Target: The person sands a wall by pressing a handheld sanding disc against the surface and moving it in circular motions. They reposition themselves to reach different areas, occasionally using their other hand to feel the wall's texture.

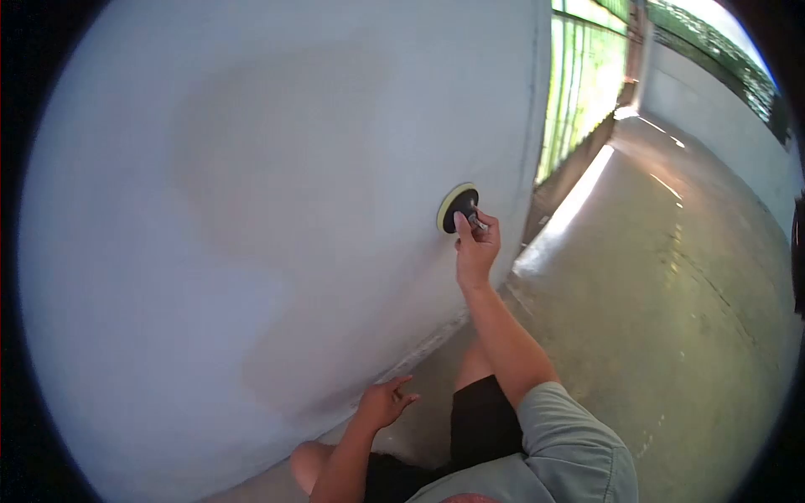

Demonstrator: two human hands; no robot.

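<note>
Your right hand [476, 256] has a closed grip on a round sanding pad [458, 206], thumb on its black back and fingers around the small metal fitting at its centre. Held from behind, the pad has its yellow foam rim turned to the pale wall [293, 184], and your fingers are clear of that side. It appears to lie against the wall, near the vertical edge beside the barred gate [579, 84]; whether you are pressing cannot be told.

Right arm: extended up and forward, presumably to reach that spot from your low position with knees bent. Left hand [384, 406]: open and apparently empty, fingers loosely spread, low down beside the foot of the wall. It takes no part in the hold; the pad seems small enough for one hand. Contact between left fingertips and wall: cannot tell. Concrete floor [671, 335] runs alongside, to your right.
</note>
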